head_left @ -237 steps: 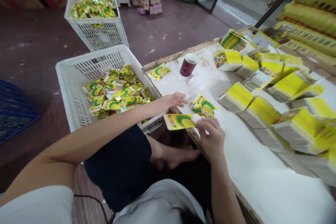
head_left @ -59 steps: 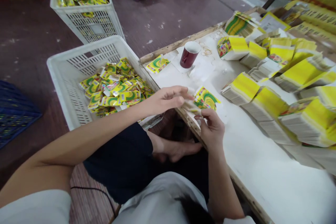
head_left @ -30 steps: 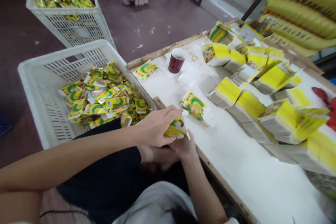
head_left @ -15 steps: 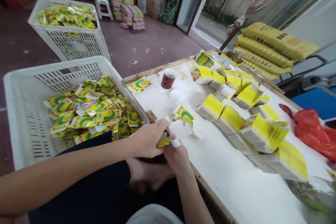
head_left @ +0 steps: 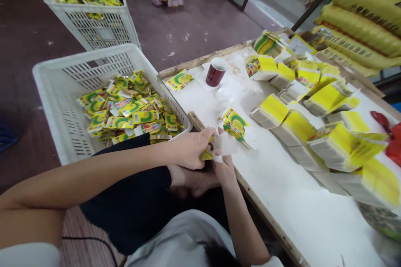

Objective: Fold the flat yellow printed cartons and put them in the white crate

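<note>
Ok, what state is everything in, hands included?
Left hand: closed on carton
Right hand: touching carton, grip partly hidden
Carton: held, white end blurred
Near crate: part filled with packets
Far crate: heaped with packets
Mug: upright
Card stacks: grouped on table
Sacks: stacked

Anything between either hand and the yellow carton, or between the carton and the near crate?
Nothing visible between the hands and the carton: left hand grips it, right hand is at its white end, fingers partly hidden. Toward the near crate: the left hand itself, then the crate's raised rim.
</note>
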A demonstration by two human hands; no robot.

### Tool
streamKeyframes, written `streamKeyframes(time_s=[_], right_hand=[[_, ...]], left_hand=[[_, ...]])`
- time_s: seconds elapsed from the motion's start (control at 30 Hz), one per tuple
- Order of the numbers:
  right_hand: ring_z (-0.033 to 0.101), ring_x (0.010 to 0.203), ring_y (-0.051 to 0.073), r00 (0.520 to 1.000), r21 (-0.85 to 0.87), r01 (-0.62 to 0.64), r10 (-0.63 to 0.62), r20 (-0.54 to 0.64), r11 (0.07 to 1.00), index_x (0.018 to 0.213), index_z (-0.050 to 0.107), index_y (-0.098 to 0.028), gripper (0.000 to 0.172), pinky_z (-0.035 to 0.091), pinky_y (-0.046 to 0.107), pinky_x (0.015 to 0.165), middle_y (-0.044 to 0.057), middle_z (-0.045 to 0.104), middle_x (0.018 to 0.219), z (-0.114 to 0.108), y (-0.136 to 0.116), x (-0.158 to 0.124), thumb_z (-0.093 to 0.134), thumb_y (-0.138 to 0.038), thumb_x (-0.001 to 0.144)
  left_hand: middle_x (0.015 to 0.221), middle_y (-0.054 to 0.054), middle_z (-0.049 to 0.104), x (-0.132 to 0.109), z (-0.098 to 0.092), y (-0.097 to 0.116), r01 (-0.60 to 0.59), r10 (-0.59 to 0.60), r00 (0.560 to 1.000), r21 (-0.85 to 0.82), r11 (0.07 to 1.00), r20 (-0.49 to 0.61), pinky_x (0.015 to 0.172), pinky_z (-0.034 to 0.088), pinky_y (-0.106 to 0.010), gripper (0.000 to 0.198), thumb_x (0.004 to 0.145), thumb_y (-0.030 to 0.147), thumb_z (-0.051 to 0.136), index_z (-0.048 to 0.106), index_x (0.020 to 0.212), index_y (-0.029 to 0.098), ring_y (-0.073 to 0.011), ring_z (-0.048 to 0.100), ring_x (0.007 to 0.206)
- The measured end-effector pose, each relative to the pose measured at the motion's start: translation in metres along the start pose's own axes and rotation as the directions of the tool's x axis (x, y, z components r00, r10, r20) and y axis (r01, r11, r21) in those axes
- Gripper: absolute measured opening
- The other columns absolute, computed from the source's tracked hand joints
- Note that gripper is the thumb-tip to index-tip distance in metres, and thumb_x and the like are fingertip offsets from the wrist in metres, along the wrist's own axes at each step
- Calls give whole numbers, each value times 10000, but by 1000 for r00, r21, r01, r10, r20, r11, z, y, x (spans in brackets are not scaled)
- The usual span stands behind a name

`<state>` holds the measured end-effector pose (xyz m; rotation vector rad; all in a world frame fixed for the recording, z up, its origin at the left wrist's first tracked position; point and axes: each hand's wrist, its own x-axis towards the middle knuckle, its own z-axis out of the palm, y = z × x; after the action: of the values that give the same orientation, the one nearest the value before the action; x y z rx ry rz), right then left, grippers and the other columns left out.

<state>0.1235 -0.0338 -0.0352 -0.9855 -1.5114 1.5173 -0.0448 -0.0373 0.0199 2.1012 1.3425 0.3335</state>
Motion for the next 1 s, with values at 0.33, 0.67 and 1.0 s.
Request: streamKeyframes(time_s=[0.33,0.67,1.0], right_hand=[[482,1417,309,984,-224,93,-123,-125,970,1536,389,-259,602,410,570,1147,125,571,1462,-11,23,13,502,-463,981],[597,1292,297,892,-448,436,-307,332,781,1184,686,-265,283,512,446,1029,124,633,1338,-53,-12,27,565,-402,968],[448,1417,302,945,-359,325,-295,139,875,1344,477,-254,415,403,528,1142,126,561,1370,-32,1,13,581,-311,946]], left_hand=[[1225,-164,596,6,-15,-6,144,-106,984,287,947,-142,918,528,-459,481,771,243,638,450,1203,150,-336,635,1111],[1071,-95,733,3,-28,-2,177,-158,981,190,966,-110,725,548,-371,567,770,439,679,493,1237,176,-330,732,955],[1154,-125,714,2,-16,-1,155,-113,969,190,969,-218,822,555,-375,669,786,437,674,431,1348,167,-322,715,1058]])
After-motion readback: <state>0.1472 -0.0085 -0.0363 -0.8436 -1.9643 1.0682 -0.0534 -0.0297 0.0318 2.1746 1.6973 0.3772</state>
